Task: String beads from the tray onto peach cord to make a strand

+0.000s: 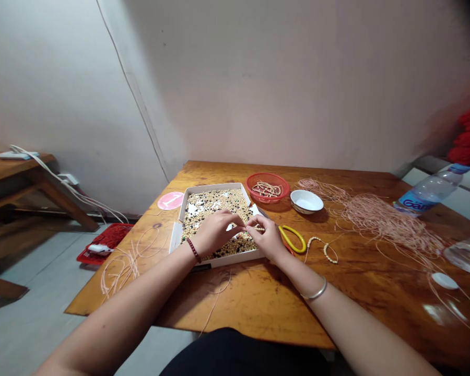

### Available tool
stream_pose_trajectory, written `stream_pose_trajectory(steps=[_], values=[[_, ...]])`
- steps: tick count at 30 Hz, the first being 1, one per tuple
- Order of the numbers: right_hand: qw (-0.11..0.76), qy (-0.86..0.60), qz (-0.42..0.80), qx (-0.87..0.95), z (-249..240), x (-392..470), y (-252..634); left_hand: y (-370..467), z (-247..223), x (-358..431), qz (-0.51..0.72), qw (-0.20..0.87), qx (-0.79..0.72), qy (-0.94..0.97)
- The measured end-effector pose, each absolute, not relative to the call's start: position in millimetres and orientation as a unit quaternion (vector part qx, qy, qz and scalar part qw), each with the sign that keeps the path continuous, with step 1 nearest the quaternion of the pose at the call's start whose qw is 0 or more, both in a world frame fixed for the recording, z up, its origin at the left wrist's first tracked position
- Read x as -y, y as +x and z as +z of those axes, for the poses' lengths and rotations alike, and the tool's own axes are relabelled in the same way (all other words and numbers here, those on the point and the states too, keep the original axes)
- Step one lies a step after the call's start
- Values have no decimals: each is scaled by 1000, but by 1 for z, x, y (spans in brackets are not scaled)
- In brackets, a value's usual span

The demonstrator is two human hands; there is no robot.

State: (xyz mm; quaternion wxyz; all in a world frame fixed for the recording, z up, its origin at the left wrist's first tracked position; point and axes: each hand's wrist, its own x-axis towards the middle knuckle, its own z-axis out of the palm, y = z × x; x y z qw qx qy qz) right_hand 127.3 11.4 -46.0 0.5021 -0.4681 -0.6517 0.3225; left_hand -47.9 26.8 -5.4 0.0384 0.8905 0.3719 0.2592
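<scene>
Over a shallow white box (219, 260) full of loose small beads (207, 201), both my hands meet at the fingertips. My left hand (218, 230), with a dark red bead bracelet on its wrist, pinches something too small to make out. In the fingers of my right hand (267, 240) there seems to be a short string of pale beads; its ends are hidden. A silver bangle is on that wrist. Yellow-handled scissors (297, 240) lie just right of the box, partly behind my right hand. Further right is a cord with pale beads (317, 240) on it.
Behind the box stand a red basket (251, 192) holding beaded strings and a white bowl (306, 200). A tangle of pink cords (391, 216) spreads rightward towards a plastic bottle (431, 190). More cords (119, 269) lie at left, near a round pink card (169, 201).
</scene>
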Motion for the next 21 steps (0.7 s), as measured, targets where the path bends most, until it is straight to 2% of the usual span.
stream_pose_trajectory(steps=[5, 13, 21], values=[[501, -447, 329, 664, -48, -13, 129, -49, -6, -27, 249, 10, -392, 886], [443, -449, 348, 694, -49, -20, 131, -49, -5, -28, 261, -18, -398, 879], [506, -452, 399, 617, -45, -23, 131, -49, -5, -25, 169, -24, -486, 857]])
